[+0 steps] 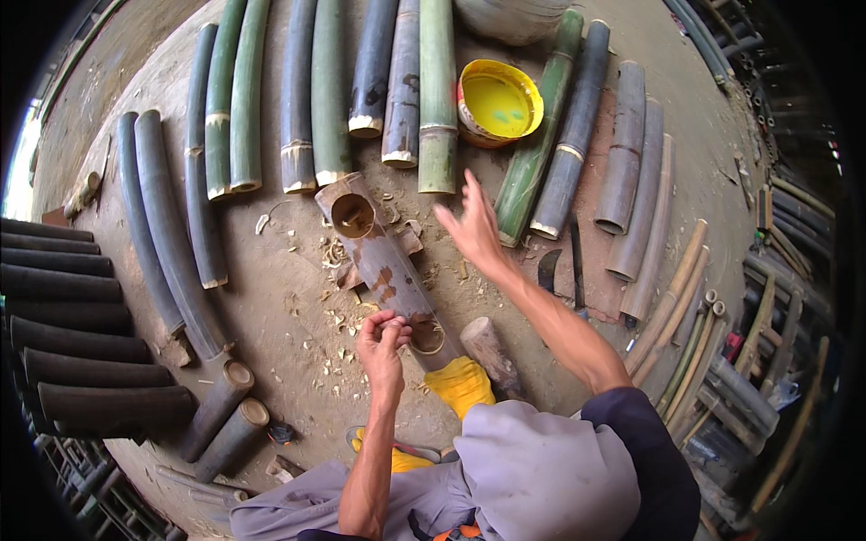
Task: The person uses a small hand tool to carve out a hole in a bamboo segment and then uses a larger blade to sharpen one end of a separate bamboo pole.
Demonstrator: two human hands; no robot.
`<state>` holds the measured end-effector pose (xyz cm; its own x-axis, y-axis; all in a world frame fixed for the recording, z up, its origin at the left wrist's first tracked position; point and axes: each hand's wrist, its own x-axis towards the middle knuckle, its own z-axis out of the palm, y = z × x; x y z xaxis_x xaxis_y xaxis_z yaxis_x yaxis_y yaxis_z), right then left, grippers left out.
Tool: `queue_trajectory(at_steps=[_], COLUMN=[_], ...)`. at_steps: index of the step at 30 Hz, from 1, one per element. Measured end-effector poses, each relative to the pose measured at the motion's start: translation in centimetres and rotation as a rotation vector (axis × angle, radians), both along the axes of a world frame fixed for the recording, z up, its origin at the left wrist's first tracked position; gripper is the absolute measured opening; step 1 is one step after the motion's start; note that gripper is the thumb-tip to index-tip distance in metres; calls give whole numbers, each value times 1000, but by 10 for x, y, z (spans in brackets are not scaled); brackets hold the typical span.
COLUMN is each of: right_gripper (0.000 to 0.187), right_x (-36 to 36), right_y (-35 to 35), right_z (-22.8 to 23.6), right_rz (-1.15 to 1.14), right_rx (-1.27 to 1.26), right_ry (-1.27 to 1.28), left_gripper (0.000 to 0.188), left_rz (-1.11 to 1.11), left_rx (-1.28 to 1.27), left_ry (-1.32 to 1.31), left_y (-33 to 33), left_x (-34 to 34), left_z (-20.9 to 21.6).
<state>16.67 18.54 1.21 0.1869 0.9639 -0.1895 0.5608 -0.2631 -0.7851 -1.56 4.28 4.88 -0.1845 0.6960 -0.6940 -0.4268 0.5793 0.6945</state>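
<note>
The fingers (386,322) of my left hand (379,352) are curled in, thumb against the tips, by the left rim of the near oval hole (428,337); whether a sliver is pinched there I can't tell, so little shows between them. The fingers of my right hand (471,233) are spread well apart with nothing in them, raised to the right of the tube.

That mottled grey-brown bamboo tube (388,269) lies slantwise before me, its far end to the left, its near end meeting a wrinkled yellow cloth covering (462,383). Being round, it could roll if I pressed on one side only, and a fingertip caught in the hole would take the twist. The cut rim may be splintery (bare fingers find that out first). Pale curled wood shavings (341,320) litter the ground to the left and could slide underfoot.

Just beyond my right forearm (552,316) lie a dark hooked blade (548,268) and a long, narrow dark tool (577,261); drawing that arm back without looking could bring skin against an edge. On the far side, a round yellow bucket (484,135) holds bright yellow liquid (492,97); a careless reach that way could slop it over the green bamboo pole (541,126) beside it.
</note>
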Motion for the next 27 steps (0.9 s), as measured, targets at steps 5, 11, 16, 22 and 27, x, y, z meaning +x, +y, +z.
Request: queue_trajectory(at_steps=[5, 11, 16, 22, 27], right_gripper=[96, 56, 43, 52, 50], right_x=[-9, -10, 15, 14, 13], right_y=[69, 23, -41, -137, -191], right_z=[-43, 47, 90, 152, 156], right_rz=[-251, -135, -127, -114, -113], right_rx=[-48, -406, -448, -526, -526], right_ry=[49, 1205, 1187, 1160, 1101], left_gripper=[17, 19, 30, 36, 57], left_rz=[-80, -230, -846, -1127, -435], left_rx=[32, 82, 306, -12, -336], left_ry=[1, 180, 633, 814, 1168], left_y=[-3, 6, 16, -79, -240], left_x=[3, -40, -104, -270, -375], left_z=[1, -11, 5, 73, 88])
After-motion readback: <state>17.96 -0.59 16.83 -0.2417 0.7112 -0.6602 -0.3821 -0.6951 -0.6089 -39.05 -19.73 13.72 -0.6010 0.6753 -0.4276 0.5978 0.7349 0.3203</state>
